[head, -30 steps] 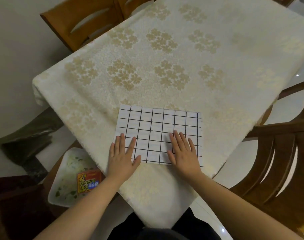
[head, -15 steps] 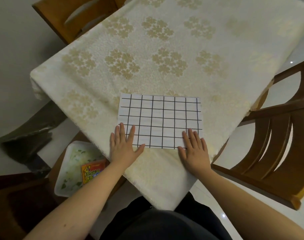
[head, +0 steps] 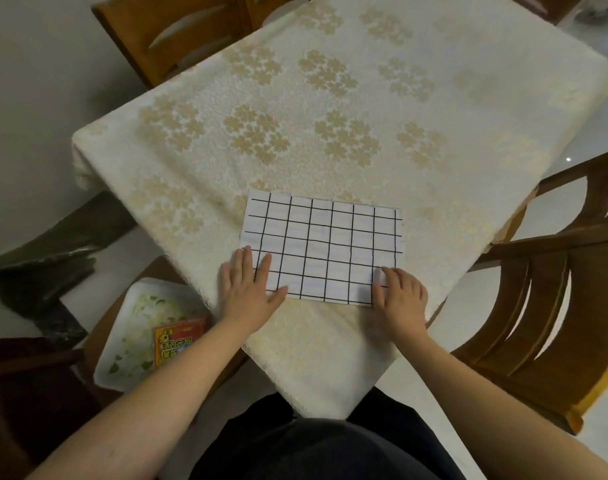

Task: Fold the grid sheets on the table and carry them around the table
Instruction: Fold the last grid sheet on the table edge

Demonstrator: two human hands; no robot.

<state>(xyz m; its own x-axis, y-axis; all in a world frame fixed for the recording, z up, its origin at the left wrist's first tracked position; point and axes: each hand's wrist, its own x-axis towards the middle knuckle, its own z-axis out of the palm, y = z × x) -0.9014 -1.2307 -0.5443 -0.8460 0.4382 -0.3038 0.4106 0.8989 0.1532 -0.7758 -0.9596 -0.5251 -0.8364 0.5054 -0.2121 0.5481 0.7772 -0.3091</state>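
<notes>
We see the grid sheet (head: 321, 247) flat near the table (head: 330, 98) corner, long axis left-right. Our left hand (head: 249, 289) presses with spread fingers; our right hand (head: 399, 294) pinches its near corner. A tray (head: 122, 341) holds a packet (head: 178, 339).

A white grid sheet (head: 321, 249) ruled with black lines is laid flat near the table's (head: 330, 109) near corner, just below frame centre, its lower right corner slightly lifted.
</notes>
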